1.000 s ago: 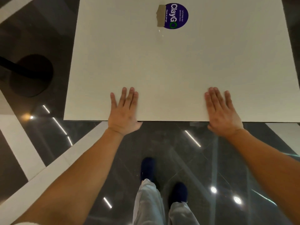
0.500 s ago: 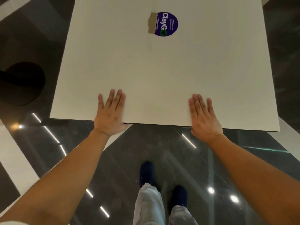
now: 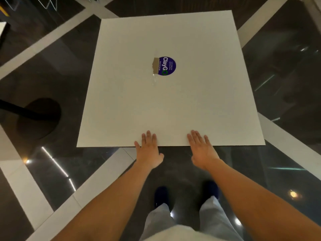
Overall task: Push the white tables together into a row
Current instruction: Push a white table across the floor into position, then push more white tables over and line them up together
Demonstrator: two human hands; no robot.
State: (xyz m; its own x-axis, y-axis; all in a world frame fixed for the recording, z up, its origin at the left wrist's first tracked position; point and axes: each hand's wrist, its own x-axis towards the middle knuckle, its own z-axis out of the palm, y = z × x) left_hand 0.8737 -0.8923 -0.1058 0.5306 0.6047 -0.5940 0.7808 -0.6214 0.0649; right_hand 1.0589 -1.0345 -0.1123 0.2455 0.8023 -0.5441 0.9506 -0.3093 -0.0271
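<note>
Pushed farther out across the dark floor (image 3: 286, 80) than a second ago, white desk (image 3: 165, 105) under flat, spread fingers of left hand (image 3: 149, 150) and right hand (image 3: 202, 148), gripping nothing; no neighbouring desk met yet.

Floor (image 3: 286, 70) under me dark, polished, stone-like, very glossy. Wide pale bands (image 3: 43, 40) cross it diagonally and make big diamond pattern; one band (image 3: 97, 185) runs near my feet. Ceiling lights mirror in floor: thin bright strips (image 3: 55, 162) at left, round warm spots (image 3: 293, 194) at lower right. Round black base (image 3: 40, 119) with dark pole stands at left. Thin white wire frame (image 3: 50, 3) at top left edge, too cut off to tell.
</note>
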